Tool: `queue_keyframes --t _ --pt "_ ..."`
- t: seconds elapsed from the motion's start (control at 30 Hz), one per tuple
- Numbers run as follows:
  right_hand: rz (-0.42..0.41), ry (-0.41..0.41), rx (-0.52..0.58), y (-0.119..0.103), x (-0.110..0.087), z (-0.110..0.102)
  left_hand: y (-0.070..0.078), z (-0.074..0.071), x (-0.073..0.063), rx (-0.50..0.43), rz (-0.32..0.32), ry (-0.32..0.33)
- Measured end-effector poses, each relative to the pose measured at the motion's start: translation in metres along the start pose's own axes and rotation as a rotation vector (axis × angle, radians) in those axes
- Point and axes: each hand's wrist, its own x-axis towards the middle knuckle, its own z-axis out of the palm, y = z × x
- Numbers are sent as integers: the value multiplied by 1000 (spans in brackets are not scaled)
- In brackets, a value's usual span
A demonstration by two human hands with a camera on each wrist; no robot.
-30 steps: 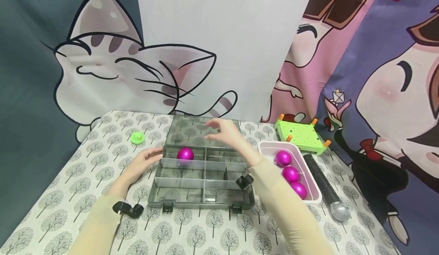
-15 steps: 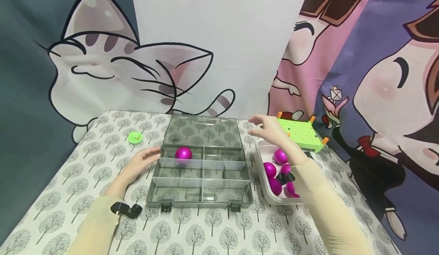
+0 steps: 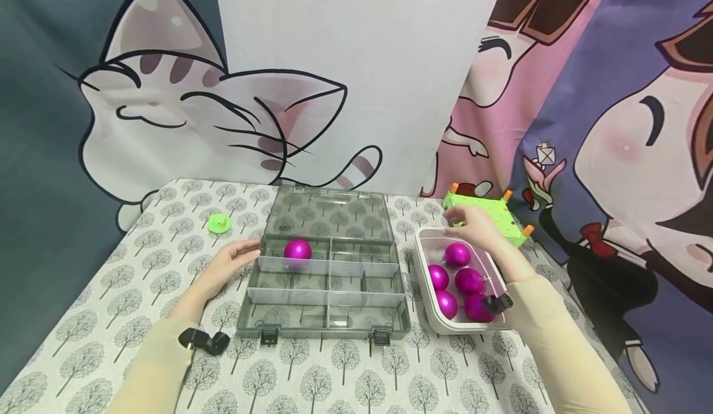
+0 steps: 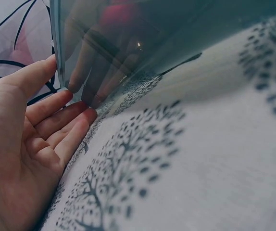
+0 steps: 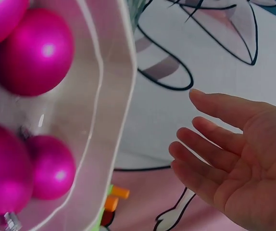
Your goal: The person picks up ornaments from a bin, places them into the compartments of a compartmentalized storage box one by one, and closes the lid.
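Right hand [image 3: 473, 227] empty, fingers loosely spread, above the far end of the white bin [image 3: 421, 278]. I count five magenta baubles [image 3: 457, 255] in there, below the hand and toward the bin's near end; bin's long axis runs front to back. Right is the nearer hand. Left hand [image 3: 221, 270], fingers relaxed, holds nothing, fingertips at the compartment organizer's [image 3: 323, 333] left wall.

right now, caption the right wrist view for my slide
An empty right hand, fingers apart from a pale tub holding shiny magenta balls.
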Motion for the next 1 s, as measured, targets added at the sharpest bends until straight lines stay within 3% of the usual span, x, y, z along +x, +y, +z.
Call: queue_keyframes --t 0.43,1.0 --pt "56 -22 -25 29 -14 -5 3 -1 -1 -5 -8 -2" --pt "104 -154 -56 42 -10 3 1 -1 0 9 -8 3"
